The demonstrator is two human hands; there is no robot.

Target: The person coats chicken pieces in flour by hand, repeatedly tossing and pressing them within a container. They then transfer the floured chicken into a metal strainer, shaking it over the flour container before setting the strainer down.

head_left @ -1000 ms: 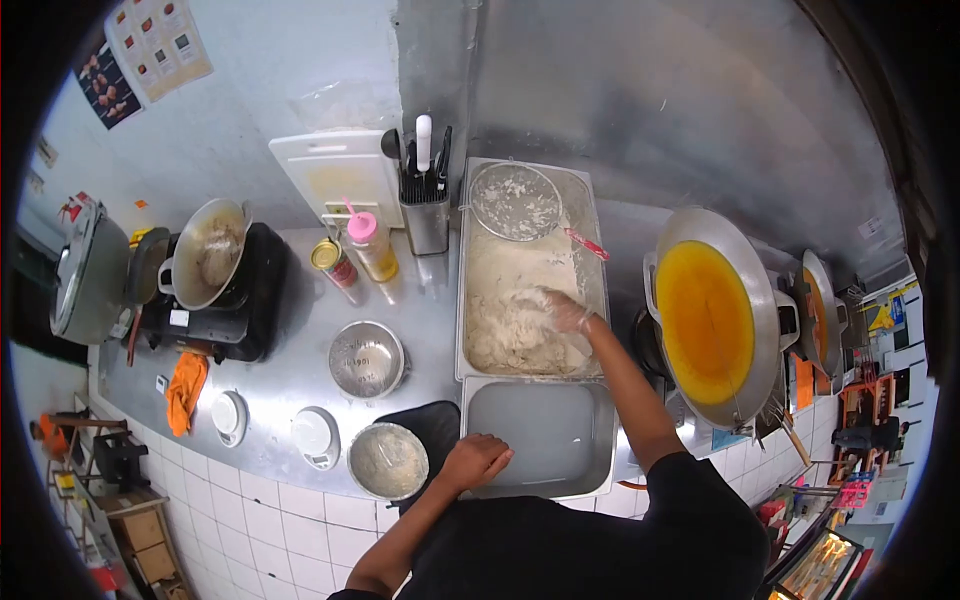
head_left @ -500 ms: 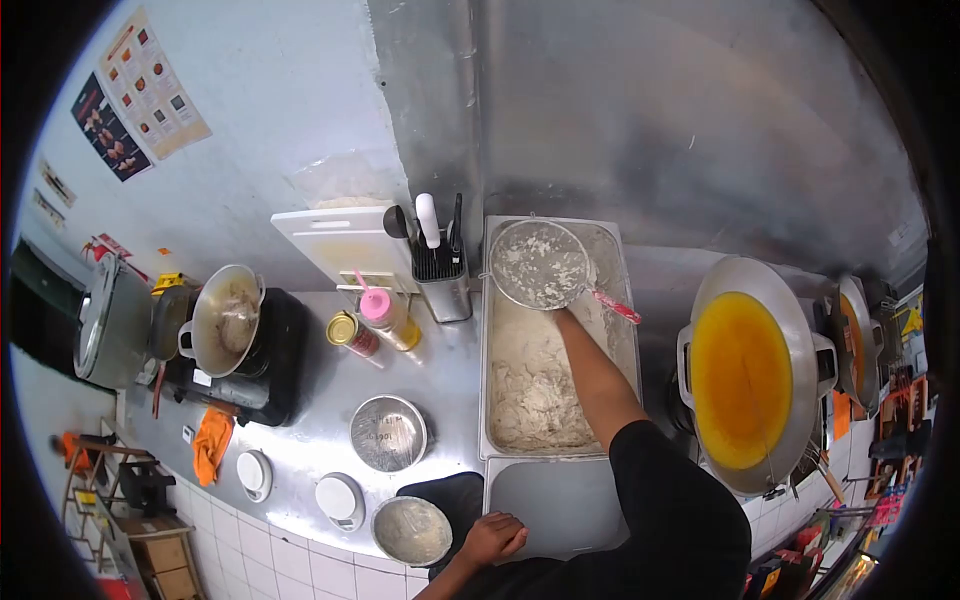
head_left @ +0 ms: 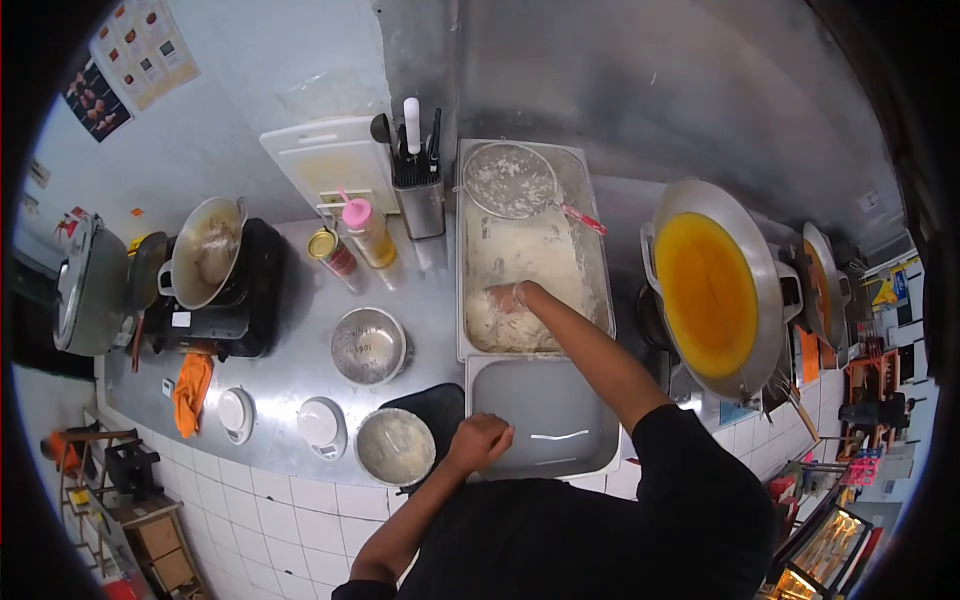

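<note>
My right hand (head_left: 508, 298) is dusted white and reaches into the flour (head_left: 530, 250) in a deep metal tray (head_left: 603, 270). Its fingers are partly buried and blurred. A round mesh strainer (head_left: 510, 180) with a red handle rests across the far end of that tray, with pale crumbs on its mesh. My left hand (head_left: 480, 442) is curled into a loose fist at the left edge of a second metal tray (head_left: 545, 415). Just left of that fist stands a metal bowl (head_left: 395, 447) with pale floury residue inside.
On the right is a large wok (head_left: 710, 290) of orange-yellow oil. Left of the trays stand a knife block (head_left: 418, 205), a pink-lidded bottle (head_left: 370, 235), a lidded jar (head_left: 332, 252), a metal bowl (head_left: 370, 347) and two white scales (head_left: 321, 425). A pan (head_left: 207, 255) sits on a stove.
My right hand has come from beneath the strainer at the far end to the flour at the near left. My left hand stays curled near the second tray. The view has shifted.
</note>
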